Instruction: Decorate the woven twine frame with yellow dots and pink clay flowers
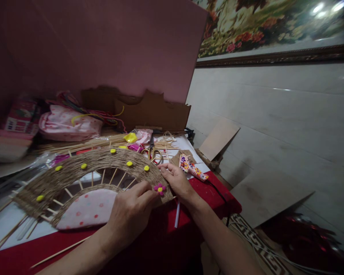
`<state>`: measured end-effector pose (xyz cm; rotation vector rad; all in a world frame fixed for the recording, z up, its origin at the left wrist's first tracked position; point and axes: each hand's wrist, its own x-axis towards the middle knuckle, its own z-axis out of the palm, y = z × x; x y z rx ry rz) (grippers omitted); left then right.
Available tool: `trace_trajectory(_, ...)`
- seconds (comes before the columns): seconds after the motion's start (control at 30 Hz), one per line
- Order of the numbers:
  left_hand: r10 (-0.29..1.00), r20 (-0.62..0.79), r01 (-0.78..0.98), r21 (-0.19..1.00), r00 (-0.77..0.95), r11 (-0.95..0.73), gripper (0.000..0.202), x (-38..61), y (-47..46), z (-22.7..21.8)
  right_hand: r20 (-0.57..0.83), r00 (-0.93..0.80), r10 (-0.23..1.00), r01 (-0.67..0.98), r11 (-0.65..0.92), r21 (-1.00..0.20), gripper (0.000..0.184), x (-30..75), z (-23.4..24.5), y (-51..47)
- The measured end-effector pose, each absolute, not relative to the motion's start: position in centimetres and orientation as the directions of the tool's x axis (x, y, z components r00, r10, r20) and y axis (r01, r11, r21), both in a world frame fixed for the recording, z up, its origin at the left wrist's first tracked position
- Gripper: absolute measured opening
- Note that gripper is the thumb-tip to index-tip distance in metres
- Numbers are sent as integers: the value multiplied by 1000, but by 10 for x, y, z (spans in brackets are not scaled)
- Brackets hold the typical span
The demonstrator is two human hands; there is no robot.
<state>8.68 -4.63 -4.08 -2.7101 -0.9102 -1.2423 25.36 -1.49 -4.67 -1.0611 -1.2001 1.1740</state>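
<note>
A fan-shaped piece woven from jute twine over wooden sticks (83,173) lies on the red table (149,240), dotted with yellow buttons. My left hand (132,214) pinches a small pink flower with a yellow centre (159,188) against the fan's right end. My right hand (176,179) lies on the fan's right edge, fingers curled, steadying it. A pink polka-dot cloth (88,210) shows under the fan's inner arc.
Gold-handled scissors (152,152), a floral-patterned glue gun (192,168) with a black cord, bundles of wooden sticks (83,143) and pink bags (68,124) crowd the table's back. Cardboard (151,110) leans on a pink board. Loose sticks lie at the front left.
</note>
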Motion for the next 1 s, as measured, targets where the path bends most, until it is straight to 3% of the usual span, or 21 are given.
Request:
trace_trajectory(0.2, 506, 704, 520, 224, 498, -824, 15, 82, -46, -36, 104, -1, 995, -92, 104, -990, 30, 254, -48, -14)
trace_trajectory(0.57, 329, 692, 566, -140, 643, -812, 12, 84, -52, -35, 100, 14, 995, -88, 101, -991, 31, 254, -47, -14)
trace_trajectory(0.63, 309, 701, 549, -140, 643, -824, 11, 84, -53, -34, 85, 4, 996, -111, 85, -990, 32, 254, -46, -14)
trace_trajectory(0.8, 363, 757, 544, 11, 544, -839, 21, 78, -51, -31, 57, 14, 998, -132, 58, -990, 32, 253, -46, -14)
trace_trajectory(1.0, 377, 707, 644, -144, 598, -752, 25, 78, -51, -35, 47, 23, 999, -137, 50, -989, 33, 254, -48, -13)
